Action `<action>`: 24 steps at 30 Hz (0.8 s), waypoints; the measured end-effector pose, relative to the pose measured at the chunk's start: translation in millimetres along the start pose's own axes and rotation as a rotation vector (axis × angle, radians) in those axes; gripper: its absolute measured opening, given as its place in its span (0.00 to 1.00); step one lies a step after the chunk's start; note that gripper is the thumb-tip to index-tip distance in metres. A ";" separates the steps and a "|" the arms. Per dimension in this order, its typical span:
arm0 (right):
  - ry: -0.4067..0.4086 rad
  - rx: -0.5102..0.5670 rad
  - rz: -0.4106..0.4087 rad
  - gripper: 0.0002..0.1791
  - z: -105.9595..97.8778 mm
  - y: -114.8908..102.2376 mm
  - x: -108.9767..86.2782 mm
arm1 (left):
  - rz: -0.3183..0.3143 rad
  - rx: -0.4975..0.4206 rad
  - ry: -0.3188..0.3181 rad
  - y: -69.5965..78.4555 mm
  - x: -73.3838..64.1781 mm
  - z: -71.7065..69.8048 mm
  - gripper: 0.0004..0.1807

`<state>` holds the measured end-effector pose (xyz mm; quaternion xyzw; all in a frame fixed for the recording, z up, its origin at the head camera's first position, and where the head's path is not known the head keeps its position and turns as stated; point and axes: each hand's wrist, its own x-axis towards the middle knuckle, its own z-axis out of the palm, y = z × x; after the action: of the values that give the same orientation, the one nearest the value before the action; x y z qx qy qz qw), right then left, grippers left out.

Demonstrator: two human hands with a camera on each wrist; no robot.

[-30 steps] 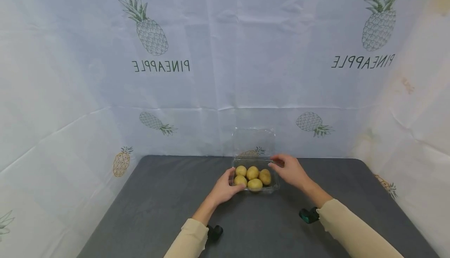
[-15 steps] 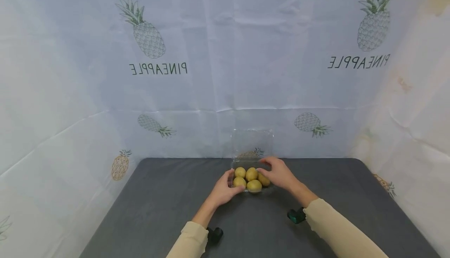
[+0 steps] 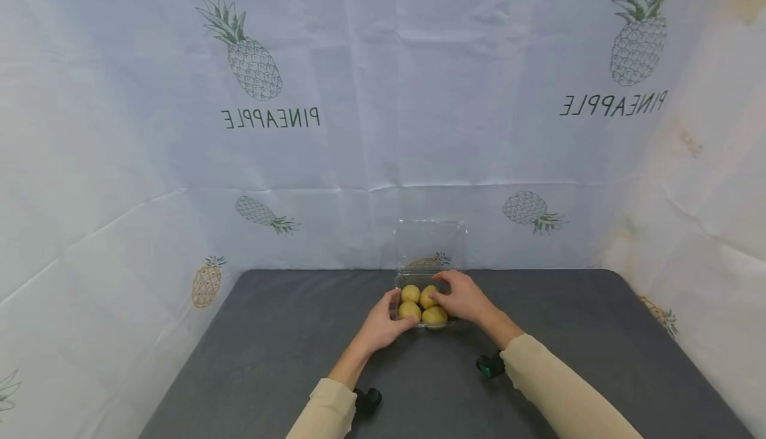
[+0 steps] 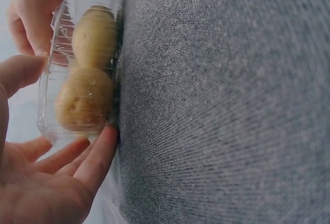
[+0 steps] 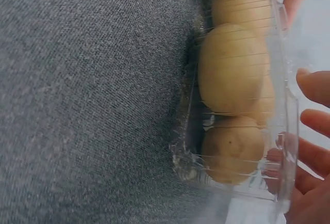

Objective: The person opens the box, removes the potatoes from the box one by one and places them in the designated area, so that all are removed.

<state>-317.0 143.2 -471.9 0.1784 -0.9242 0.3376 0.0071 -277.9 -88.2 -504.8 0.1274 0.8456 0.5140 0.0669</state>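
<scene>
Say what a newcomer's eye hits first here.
Likely the yellow potatoes in a clear open container toward the back of the dark table. The left hand holds the container's left side; the right hand is over its right part. Then the pale curtain behind, with pineapple prints and mirrored lettering.

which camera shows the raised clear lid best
The head view: it shows most of the lid's outline, with the lid upright behind the potatoes. Both wrist views show the clear box from low at the side; the lid can't be made out in either.
</scene>
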 end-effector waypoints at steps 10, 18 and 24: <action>-0.054 -0.055 0.036 0.25 13.1 4.4 8.9 | -0.002 0.002 0.000 0.4 0.2 -0.8 0.44; -0.057 -0.146 0.077 0.27 18.1 1.6 13.2 | -0.010 -0.003 0.003 -1.8 -0.3 -0.4 0.44; -0.059 -0.200 0.114 0.29 20.4 -2.0 13.9 | -0.009 0.002 0.007 -0.2 0.0 0.6 0.43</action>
<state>-327.1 124.5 -484.5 0.1337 -0.9618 0.2380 -0.0213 -277.8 -87.8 -505.3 0.1219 0.8469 0.5134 0.0663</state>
